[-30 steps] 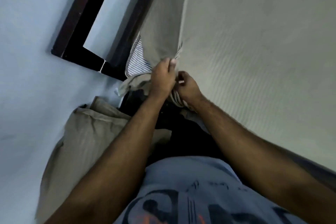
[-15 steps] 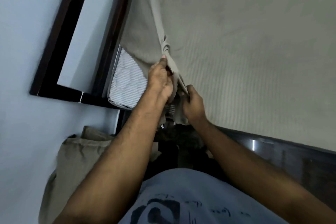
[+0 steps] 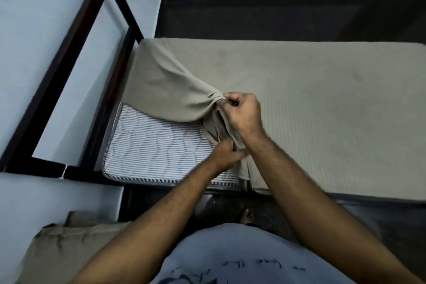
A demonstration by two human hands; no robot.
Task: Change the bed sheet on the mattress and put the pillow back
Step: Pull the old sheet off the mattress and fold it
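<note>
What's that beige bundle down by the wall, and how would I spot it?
Start at the dark bed frame and drop to the floor at the bottom left, below the striped mattress corner. There, against the pale wall, lies a rumpled beige pillow. Unlike the beige sheet on the bed, it sits off the mattress, untouched.

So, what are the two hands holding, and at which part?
Both hold the beige bed sheet at its gathered corner, pulled off the striped mattress. The right hand grips the bunched top; the left hand grips the fabric just below.
</note>
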